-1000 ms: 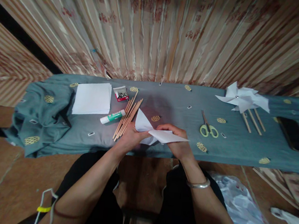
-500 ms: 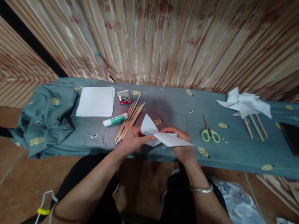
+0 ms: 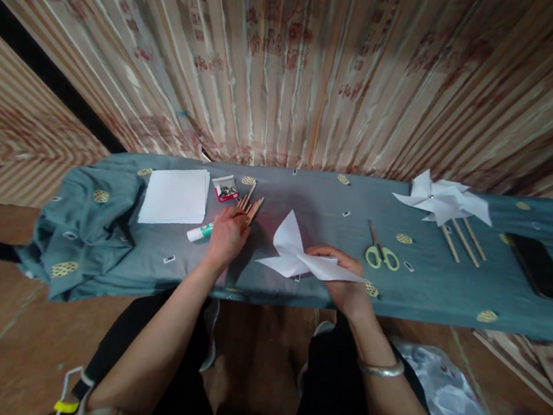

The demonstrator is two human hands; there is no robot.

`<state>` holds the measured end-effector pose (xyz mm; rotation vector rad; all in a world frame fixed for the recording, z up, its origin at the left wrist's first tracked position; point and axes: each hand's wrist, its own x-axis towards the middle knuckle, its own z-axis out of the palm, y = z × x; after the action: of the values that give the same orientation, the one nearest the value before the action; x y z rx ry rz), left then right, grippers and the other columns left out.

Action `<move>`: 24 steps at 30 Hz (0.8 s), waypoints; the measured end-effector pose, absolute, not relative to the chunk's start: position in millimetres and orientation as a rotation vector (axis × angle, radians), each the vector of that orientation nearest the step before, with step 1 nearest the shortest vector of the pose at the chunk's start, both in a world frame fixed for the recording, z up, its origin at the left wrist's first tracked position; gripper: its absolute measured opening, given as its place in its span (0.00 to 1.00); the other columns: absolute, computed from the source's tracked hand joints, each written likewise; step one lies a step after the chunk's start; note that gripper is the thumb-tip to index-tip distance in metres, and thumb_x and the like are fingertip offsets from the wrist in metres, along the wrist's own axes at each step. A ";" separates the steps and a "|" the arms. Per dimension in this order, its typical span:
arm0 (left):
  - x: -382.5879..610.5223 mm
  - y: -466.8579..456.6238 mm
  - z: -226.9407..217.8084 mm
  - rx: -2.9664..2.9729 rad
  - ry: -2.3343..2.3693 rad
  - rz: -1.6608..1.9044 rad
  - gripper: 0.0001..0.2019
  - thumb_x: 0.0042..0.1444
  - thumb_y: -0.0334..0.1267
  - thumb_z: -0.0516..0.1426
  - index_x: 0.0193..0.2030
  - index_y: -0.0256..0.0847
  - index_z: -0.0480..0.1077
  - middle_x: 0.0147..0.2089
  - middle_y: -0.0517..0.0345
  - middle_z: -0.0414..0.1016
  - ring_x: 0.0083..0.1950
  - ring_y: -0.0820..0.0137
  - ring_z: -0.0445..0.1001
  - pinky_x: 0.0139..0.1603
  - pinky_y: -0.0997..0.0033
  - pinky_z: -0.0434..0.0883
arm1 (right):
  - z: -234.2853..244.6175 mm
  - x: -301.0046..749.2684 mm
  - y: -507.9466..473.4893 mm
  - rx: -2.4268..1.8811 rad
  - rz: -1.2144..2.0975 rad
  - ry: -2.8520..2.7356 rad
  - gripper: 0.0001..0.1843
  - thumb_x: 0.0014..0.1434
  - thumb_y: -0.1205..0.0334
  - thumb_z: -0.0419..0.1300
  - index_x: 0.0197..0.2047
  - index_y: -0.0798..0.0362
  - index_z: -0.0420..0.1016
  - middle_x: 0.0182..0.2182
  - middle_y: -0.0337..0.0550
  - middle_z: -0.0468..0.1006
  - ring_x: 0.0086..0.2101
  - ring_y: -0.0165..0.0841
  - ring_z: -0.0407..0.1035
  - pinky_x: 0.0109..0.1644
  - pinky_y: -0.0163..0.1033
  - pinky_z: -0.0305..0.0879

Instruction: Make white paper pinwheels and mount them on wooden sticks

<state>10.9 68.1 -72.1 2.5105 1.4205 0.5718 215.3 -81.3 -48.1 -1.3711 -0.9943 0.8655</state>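
My right hand [image 3: 343, 275] holds a white folded-paper pinwheel head [image 3: 288, 245] by its right side, just above the cloth, with the fingers closed behind and under the paper. To the left, my left hand [image 3: 227, 236] lies over a bundle of thin wooden sticks [image 3: 255, 209]. Its fingers curl down onto them, and the fingertips are hidden, so I cannot see whether they grip a stick. Partly under that hand is a green and white glue stick [image 3: 198, 232]. A small open red box [image 3: 227, 190] of metal pins stands just beyond the fingers.
A stack of white paper squares [image 3: 175, 197] lies left on the grey-green cloth [image 3: 317, 202]. Green-handled scissors [image 3: 380, 252] lie right of my right hand. Farther right are several pinwheels [image 3: 444, 199] on sticks and a black phone [image 3: 543, 270]. A curtain [image 3: 292, 69] hangs behind.
My left hand has let go of the paper pinwheel head and moved left onto the wooden sticks. My right hand keeps the paper, now with more of its blades showing.
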 end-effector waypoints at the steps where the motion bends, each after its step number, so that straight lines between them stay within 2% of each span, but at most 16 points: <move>1: 11.6 67.8 -71.7 2.526 1.435 0.532 0.11 0.56 0.31 0.53 0.40 0.37 0.77 0.49 0.45 0.75 0.50 0.55 0.71 0.51 0.57 0.66 | -47.6 215.9 -81.9 -1.375 0.863 -1.000 0.09 0.40 0.58 0.70 0.28 0.48 0.81 0.30 0.43 0.84 0.31 0.38 0.76 0.34 0.39 0.71; 4: 13.6 67.2 -68.7 2.541 1.452 0.482 0.09 0.55 0.31 0.54 0.37 0.38 0.76 0.47 0.45 0.76 0.50 0.53 0.71 0.50 0.56 0.64 | -45.8 217.3 -83.6 -1.390 0.858 -0.984 0.10 0.39 0.56 0.70 0.28 0.49 0.81 0.30 0.44 0.84 0.30 0.39 0.76 0.33 0.39 0.72; 8: 15.6 66.8 -66.5 2.598 1.467 0.433 0.08 0.56 0.33 0.55 0.38 0.39 0.76 0.46 0.43 0.76 0.51 0.50 0.70 0.46 0.54 0.62 | -42.7 216.4 -86.2 -1.388 0.855 -0.935 0.10 0.38 0.57 0.71 0.27 0.48 0.81 0.30 0.44 0.84 0.32 0.39 0.76 0.35 0.40 0.72; 18: 26.8 64.7 -65.8 2.611 1.529 0.423 0.10 0.56 0.32 0.54 0.39 0.37 0.76 0.46 0.44 0.76 0.50 0.52 0.70 0.47 0.55 0.64 | -40.1 213.7 -89.0 -1.398 0.838 -1.008 0.09 0.43 0.56 0.69 0.29 0.50 0.80 0.30 0.44 0.83 0.32 0.38 0.76 0.34 0.38 0.72; 21: 30.2 60.7 -64.5 2.575 1.473 0.446 0.10 0.57 0.31 0.53 0.38 0.36 0.76 0.43 0.45 0.76 0.49 0.55 0.71 0.49 0.58 0.66 | -36.0 212.4 -91.1 -1.417 0.827 -1.071 0.08 0.45 0.58 0.68 0.31 0.50 0.79 0.31 0.43 0.83 0.32 0.37 0.77 0.34 0.37 0.71; 24: 32.0 54.2 -65.4 2.549 1.415 0.460 0.09 0.57 0.31 0.53 0.37 0.36 0.76 0.41 0.46 0.75 0.45 0.59 0.73 0.46 0.63 0.68 | -32.6 210.9 -93.6 -1.420 0.797 -1.097 0.07 0.46 0.60 0.67 0.31 0.50 0.79 0.31 0.42 0.83 0.32 0.37 0.77 0.35 0.37 0.71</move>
<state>32.0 54.2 -65.4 2.5488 1.4154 0.4604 210.9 -93.6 -32.6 -1.4196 -1.0974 0.7973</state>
